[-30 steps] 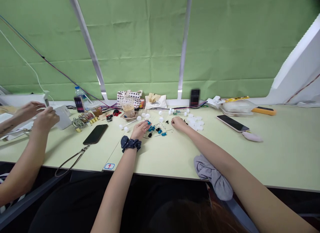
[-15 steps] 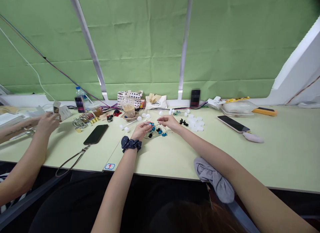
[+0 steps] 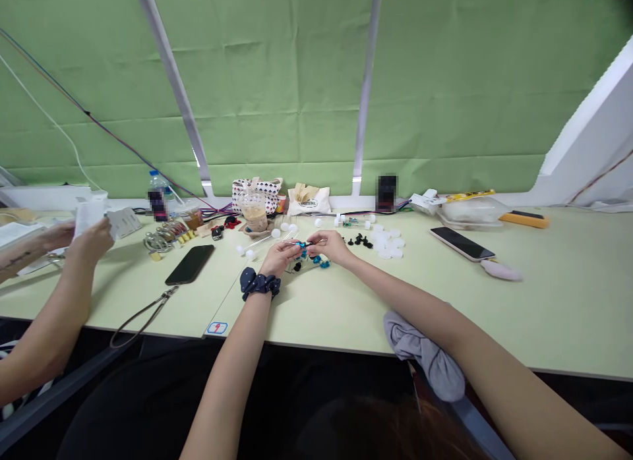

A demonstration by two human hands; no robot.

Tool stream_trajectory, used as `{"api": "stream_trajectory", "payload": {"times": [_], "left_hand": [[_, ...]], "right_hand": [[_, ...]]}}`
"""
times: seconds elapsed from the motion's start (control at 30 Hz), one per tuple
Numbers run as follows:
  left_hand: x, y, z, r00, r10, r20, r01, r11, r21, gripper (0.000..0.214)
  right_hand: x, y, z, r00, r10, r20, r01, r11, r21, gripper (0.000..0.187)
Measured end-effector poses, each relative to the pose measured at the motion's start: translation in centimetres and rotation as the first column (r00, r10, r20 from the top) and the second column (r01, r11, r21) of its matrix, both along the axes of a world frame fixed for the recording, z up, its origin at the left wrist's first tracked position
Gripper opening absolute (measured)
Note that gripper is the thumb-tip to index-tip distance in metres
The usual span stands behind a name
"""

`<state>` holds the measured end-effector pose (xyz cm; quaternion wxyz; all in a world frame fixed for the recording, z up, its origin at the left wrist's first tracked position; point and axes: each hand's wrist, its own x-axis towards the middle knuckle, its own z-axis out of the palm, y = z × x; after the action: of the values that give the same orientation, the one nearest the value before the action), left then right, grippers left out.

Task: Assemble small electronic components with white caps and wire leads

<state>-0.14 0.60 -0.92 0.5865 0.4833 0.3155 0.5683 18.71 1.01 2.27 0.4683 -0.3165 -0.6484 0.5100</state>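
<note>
A: Where is the blue piece (image 3: 301, 244) now?
B: It is at the fingertips of the left hand (image 3: 277, 257), whose fingers are closed on it. The right hand (image 3: 332, 246) is directly beside it, and its fingers look pinched on a small black piece (image 3: 309, 244).
A: What has just changed?
B: One second ago the right hand was low, near the black pieces (image 3: 359, 240), well apart from the left. Now it has come over, and the two hands meet.
A: And what does it mean for the work?
B: In my judgement, the collecting is finished for this pair, and both hands are occupied with one joint. Whether the two pieces touch, I cannot tell; they are too small.
A: What lies around?
B: Just below the hands, other blue pieces (image 3: 324, 264) lie on the desk (image 3: 321, 315). To the right, beyond the black pieces, are white round pieces (image 3: 388, 241). Farther left, a co-worker's hand (image 3: 96, 241) holds a white sheet (image 3: 88, 216).
</note>
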Motion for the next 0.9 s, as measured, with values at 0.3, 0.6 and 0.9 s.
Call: {"api": "stream_trajectory", "payload": {"times": [0.3, 0.6, 0.9], "left_hand": [[0.26, -0.53, 0.56, 0.999, 0.016, -0.045, -0.015, 0.999, 0.028, 0.038], [0.11, -0.33, 0.28, 0.996, 0.022, -0.083, -0.015, 0.996, 0.085, 0.041], [0.26, -0.20, 0.18, 0.987, 0.054, -0.152, -0.029, 0.986, 0.163, 0.038]], "right_hand": [[0.13, 0.03, -0.56, 0.968, -0.138, 0.211, 0.078, 0.960, 0.268, 0.021], [0.06, -0.01, -0.74, 0.996, 0.022, 0.091, -0.028, 0.997, 0.068, 0.032], [-0.59, -0.26, -0.86, 0.997, 0.053, -0.057, -0.066, 0.962, -0.266, 0.029]]}}
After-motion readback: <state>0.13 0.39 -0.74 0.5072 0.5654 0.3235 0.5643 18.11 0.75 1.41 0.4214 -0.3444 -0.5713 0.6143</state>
